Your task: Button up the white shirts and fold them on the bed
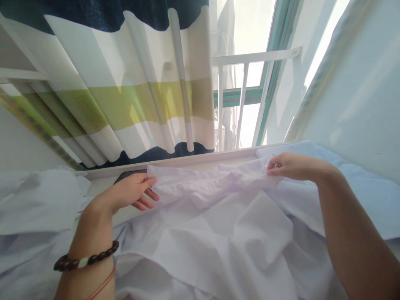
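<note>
A large white cloth (215,233) lies rumpled before me, its far edge raised and stretched between my two hands. Thumb and forefinger of my left hand (134,191) hold the left corner of that edge, while the other fingers hang loosely below. At the right end, my right hand (286,166) pinches the edge between thumb and curled fingers. The stretch between the hands is gathered and creased. Whether the cloth is a sheet or a garment I cannot tell. Behind my left hand a dark flat object (123,175) is partly hidden.
More white fabric (34,204) is heaped at the left, and a smooth pale cloth (350,183) lies at the right by the wall (365,91). A pale ledge (187,160) runs along the back. Beyond it are a striped curtain (140,100), white railing (243,60) and green-framed window (240,98).
</note>
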Available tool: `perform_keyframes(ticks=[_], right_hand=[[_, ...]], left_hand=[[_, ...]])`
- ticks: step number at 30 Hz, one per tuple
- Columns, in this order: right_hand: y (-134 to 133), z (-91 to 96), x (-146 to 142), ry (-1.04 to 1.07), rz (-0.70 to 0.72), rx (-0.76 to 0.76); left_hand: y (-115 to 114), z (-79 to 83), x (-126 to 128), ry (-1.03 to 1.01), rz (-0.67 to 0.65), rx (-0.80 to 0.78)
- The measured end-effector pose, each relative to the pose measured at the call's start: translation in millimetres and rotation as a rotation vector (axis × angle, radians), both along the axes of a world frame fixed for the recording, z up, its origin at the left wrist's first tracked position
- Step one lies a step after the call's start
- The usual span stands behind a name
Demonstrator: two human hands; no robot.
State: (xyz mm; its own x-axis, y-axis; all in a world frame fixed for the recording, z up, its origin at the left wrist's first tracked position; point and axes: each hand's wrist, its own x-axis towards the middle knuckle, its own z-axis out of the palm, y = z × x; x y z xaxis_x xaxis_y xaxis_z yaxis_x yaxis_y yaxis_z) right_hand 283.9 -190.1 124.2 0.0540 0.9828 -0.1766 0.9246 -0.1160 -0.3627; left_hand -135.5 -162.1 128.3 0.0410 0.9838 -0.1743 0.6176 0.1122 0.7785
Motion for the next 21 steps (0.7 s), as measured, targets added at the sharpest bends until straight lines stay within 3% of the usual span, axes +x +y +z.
perform_keyframes(ticks=[2,5,10,13,15,17,21], right_hand=[[-2,1.6,0,0.027,-0.037,0.020],[-8,5.1,1,0.181,-0.062,0.046],[-10,9.6,-5,0.583,-0.053,0.156],[8,-1.9,-18,0.800,-0.130,0.529],[23,-15.1,-29,0.743,-0.115,0.822],[34,-26.9,-38,0.524,0.024,0.789],[32,-31.7,-41,0.194,0.253,0.364]], left_hand=[[4,0.7,4,-0.180,0.008,0.011],[7,4.7,6,-0.442,-0.016,0.200],[8,14.1,5,-0.640,0.022,0.231],[22,7.1,8,-0.897,0.138,0.383],[36,-5.6,15,-0.995,0.155,0.523],[49,-20.2,22,-0.846,0.123,0.522],[51,-34.5,34,-0.297,0.101,0.406]])
